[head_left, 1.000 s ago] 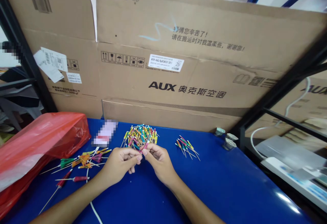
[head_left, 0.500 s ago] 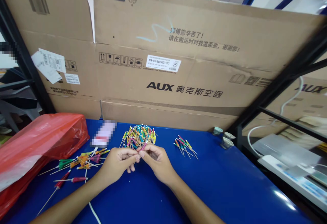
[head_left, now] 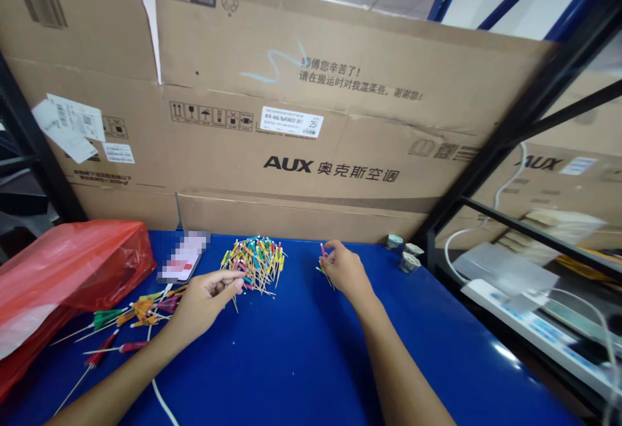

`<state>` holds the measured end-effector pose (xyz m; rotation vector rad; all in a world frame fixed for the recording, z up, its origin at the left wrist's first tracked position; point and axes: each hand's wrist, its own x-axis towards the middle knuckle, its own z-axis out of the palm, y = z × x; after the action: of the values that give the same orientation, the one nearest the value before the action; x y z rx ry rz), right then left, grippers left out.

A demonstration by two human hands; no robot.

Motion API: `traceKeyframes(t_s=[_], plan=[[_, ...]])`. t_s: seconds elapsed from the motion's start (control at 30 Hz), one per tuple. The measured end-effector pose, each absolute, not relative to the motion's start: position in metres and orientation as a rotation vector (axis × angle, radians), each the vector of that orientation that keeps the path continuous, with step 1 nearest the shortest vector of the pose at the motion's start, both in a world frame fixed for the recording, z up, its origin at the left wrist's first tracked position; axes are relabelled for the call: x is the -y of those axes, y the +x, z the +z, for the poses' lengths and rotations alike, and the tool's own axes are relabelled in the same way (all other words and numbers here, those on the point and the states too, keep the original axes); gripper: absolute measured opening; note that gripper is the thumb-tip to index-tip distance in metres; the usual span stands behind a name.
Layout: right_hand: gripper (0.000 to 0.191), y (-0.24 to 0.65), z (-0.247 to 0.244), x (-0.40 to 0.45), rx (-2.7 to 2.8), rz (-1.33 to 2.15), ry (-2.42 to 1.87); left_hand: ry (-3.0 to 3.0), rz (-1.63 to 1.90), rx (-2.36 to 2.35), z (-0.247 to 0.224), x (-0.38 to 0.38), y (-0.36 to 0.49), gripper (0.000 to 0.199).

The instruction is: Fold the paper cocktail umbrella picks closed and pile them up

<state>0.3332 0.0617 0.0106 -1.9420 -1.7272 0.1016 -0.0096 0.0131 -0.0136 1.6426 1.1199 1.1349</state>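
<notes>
Head view, items listed from largest to smallest. A flattened cardboard carton [head_left: 291, 122] printed AUX fills the upper frame, standing behind the table and against a rack of black and blue steel uprights [head_left: 505, 134]. Below it lies a blue table top [head_left: 311, 374]. At the left of the table we note a red plastic bag [head_left: 72, 277]. A phone [head_left: 182, 257] with a blurred screen lies at the far edge, just beside the bag. A white cable [head_left: 160, 400] runs across the lower left, and three small grey fittings [head_left: 408, 254] stand at the far right edge.

A tangled heap of coloured-tipped picks [head_left: 255, 264] lies at far centre, with larger picks with flared coloured heads [head_left: 136, 313] scattered at lower left. We judge all of these light, thin and fairly stiff, with sharp points, and liable to snap if bent. Take each by the shank just below the coloured head, and draw from the heap's edge to avoid snagging.

The left hand [head_left: 207, 303] rests beside the heap, fingers extended and loosely parted; we cannot tell whether they hold a pick. The right hand [head_left: 346, 270], well to the right of the heap, has its fingers curled and clenched on a small bunch of picks [head_left: 322, 252], whose ends project from the grip.
</notes>
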Motion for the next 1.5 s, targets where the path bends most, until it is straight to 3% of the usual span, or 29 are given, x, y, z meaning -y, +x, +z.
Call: traceKeyframes(t_s=[0.1,0.27,0.4,0.6,1.5], plan=[[0.02,0.342,0.002,-0.065,1.815,0.017,-2.078,1.64,1.142,-1.133,-0.014,-0.014,-0.011,0.037],[0.018,0.334,0.01,-0.059,1.928,-0.126,-2.061,1.654,1.108,-1.13,-0.015,-0.018,-0.013,0.038],[0.024,0.308,0.018,-0.048,2.054,-0.277,-1.877,1.669,1.105,-1.117,-0.016,-0.018,-0.013,0.036],[0.034,0.266,0.003,-0.038,2.42,-0.178,-1.463,1.694,1.089,-1.112,-0.015,-0.016,-0.011,0.033],[0.05,0.26,-0.007,-0.042,2.414,-0.145,-1.554,1.744,1.06,-1.052,-0.017,-0.013,-0.008,0.029]])
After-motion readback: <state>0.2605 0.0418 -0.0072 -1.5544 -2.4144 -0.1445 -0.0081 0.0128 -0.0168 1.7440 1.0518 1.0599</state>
